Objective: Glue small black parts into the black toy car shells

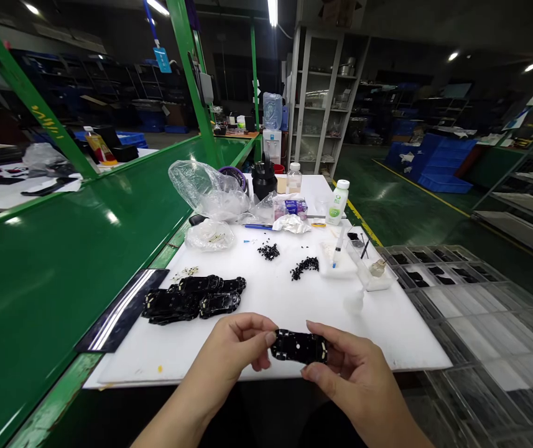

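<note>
A flat black plastic part (300,346) with small holes is held between both hands just above the near edge of the white table (266,298). My left hand (233,351) pinches its left end with curled fingers. My right hand (352,367) grips its right end, thumb underneath. A pile of similar black parts (194,300) lies on the table to the left. Two small heaps of tiny black pieces (304,267) sit further back.
A green conveyor belt (61,267) runs along the left. Clear plastic trays (481,311) with black parts lie to the right. A syringe (338,246), a white bottle (338,202), plastic bags (208,190) and a small white dish (371,274) stand at the table's back.
</note>
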The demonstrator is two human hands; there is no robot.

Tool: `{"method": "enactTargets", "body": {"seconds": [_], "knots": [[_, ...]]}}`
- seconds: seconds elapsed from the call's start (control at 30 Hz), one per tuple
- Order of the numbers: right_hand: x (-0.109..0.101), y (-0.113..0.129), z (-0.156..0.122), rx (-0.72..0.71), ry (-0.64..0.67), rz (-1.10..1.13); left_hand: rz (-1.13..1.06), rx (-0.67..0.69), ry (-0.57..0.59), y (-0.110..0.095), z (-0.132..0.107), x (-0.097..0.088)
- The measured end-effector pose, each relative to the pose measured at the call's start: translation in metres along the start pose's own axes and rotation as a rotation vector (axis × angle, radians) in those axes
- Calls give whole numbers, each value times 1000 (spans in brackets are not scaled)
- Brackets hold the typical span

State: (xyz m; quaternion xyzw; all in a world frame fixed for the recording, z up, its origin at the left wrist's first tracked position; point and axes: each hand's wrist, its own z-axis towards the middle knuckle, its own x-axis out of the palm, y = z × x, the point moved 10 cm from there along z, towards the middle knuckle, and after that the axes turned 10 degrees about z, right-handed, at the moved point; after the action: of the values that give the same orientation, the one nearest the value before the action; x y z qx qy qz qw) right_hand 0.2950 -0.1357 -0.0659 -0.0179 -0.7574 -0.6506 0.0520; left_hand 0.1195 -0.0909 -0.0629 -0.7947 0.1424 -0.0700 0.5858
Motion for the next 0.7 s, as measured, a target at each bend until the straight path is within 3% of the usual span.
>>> {"method": "enactTargets", "body": {"seconds": [0.07,0.13,0.2,0.27,0.3,0.4,0.5,0.7], "knots": [[-2,0,0,9,-4,51,49,24,40,-8,2,-1],[-3,2,0,5,-1,146,246,77,7,-24,12,-12],[-5,6,2,-16,-17,246,664,154,-151,-50,33,-33],[-8,9,4,-39,-48,319,1240,198,-337,-79,61,-49],[-9,9,4,-47,-75,348,1330,191,-350,-85,79,-53],[-9,5,4,-44,-137,425,1444,179,-260,-88,135,-56],[-5,-3,3,-13,-134,471,1500,163,-169,-77,172,-56],[-9,-15,3,36,-102,444,1554,140,-96,-61,189,-56]]}}
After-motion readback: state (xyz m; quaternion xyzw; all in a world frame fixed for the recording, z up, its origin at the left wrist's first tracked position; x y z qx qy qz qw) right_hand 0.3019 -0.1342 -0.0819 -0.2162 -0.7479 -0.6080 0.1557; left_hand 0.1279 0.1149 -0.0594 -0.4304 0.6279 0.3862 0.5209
